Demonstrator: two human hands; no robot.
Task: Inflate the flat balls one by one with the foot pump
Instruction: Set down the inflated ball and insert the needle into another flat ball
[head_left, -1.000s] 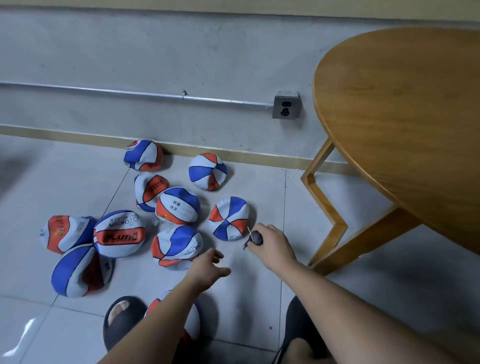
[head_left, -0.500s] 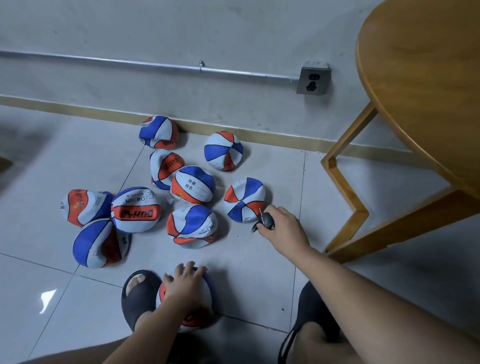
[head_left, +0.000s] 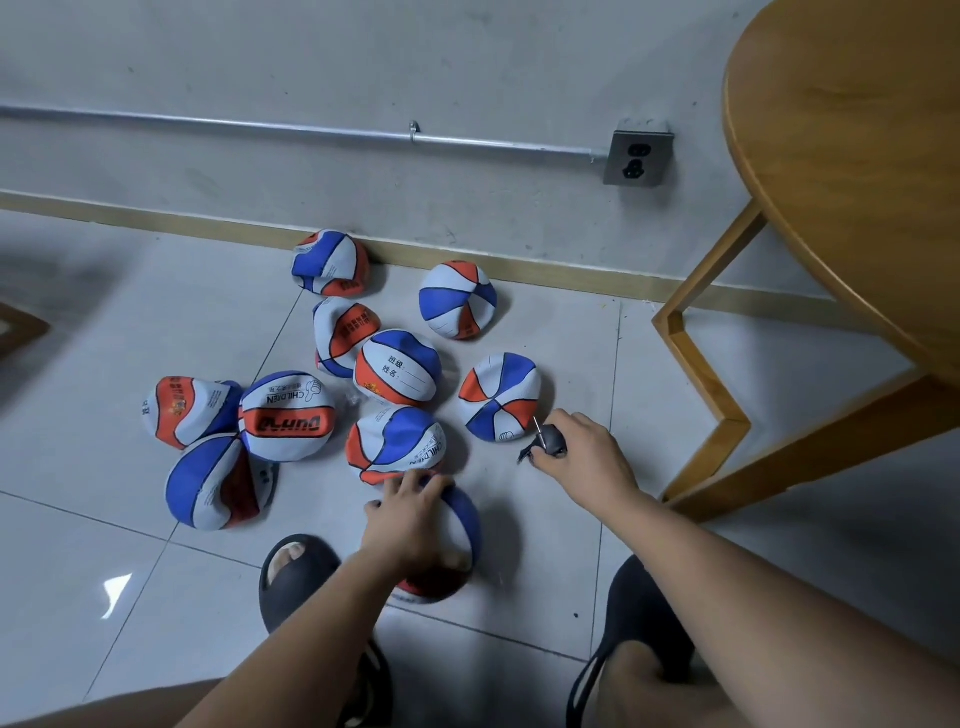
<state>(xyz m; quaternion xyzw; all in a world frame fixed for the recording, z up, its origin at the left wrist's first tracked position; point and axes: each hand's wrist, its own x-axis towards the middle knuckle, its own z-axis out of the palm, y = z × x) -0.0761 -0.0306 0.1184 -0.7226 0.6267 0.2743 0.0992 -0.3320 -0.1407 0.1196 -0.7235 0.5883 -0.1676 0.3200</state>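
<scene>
Choosing one ball to fill: the left hand (head_left: 410, 519), fingers spread, rests on the near ball (head_left: 462, 525). The right hand (head_left: 584, 457) has its fingers curled round the pump needle (head_left: 546, 440). Next, the needle probably goes into that ball.

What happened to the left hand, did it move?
Yes. The left hand dropped back from the pile, away from the wall, onto the ball by the sandal.
</scene>
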